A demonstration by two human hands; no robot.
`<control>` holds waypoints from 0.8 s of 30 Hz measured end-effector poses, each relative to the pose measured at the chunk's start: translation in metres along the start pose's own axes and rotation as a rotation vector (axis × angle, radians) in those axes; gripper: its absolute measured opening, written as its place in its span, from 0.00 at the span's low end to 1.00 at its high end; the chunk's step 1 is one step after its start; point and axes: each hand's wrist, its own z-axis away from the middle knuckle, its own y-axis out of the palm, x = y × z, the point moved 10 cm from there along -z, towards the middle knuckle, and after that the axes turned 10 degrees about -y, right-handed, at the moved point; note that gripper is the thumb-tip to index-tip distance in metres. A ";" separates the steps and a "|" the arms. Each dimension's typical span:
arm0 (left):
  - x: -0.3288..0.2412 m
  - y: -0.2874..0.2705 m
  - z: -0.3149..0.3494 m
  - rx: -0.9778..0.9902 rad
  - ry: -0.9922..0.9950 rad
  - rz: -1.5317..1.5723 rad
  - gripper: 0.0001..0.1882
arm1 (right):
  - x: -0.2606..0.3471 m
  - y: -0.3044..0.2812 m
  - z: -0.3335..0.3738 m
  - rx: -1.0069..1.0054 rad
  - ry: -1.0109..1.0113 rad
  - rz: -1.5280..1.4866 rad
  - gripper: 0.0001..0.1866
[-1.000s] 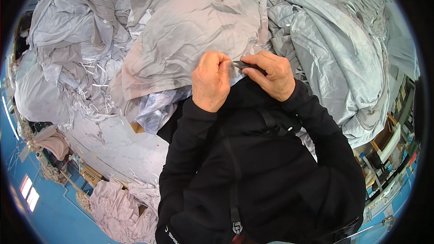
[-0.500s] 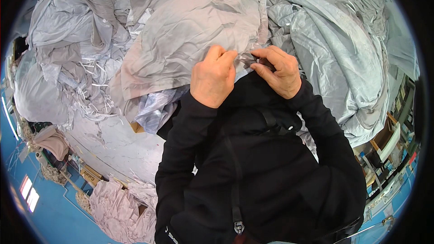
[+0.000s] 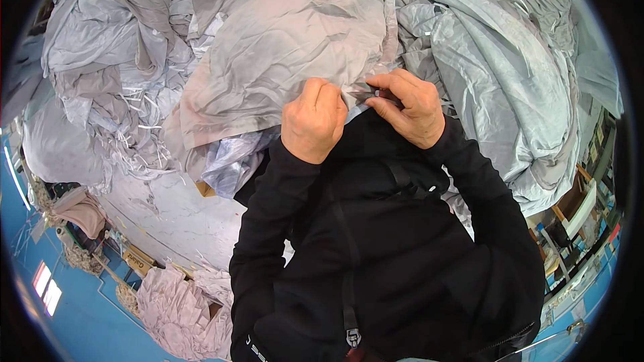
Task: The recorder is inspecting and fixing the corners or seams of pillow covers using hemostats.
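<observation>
A large piece of grey fabric point(image 3: 288, 47) lies bunched in front of me, its near edge drawn up to my body. My left hand point(image 3: 313, 122) is closed in a fist at that edge, pinching the cloth. Close to its right, my right hand point(image 3: 412, 108) curls around small dark thread snips point(image 3: 366, 93). The pointed blades face left, toward the cloth by my left fingers. Most of the snips is hidden inside my right hand. Under the grey piece, a paler blue-grey patterned cloth point(image 3: 235, 161) shows.
More grey fabric point(image 3: 107, 33) with white ribbon-like strips is heaped at the left, and a shiny pale grey pile point(image 3: 493, 87) at the right. A white marbled surface point(image 3: 174, 211) shows at left. Pinkish cloth point(image 3: 178, 312) lies beside a cardboard box point(image 3: 137, 260) at lower left.
My left hand has shifted slightly down, toward me. The snips' blades stay between my hands, and my right hand has moved a little left.
</observation>
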 end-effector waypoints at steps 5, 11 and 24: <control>0.010 -0.005 0.006 -0.062 -0.089 0.104 0.08 | 0.012 0.005 -0.004 0.024 -0.074 0.079 0.18; 0.019 -0.005 0.014 -0.101 -0.178 0.184 0.10 | 0.026 0.005 -0.009 0.061 -0.110 0.172 0.17; 0.016 -0.007 0.024 -0.201 -0.155 0.152 0.11 | 0.043 0.010 -0.011 0.061 -0.245 0.333 0.16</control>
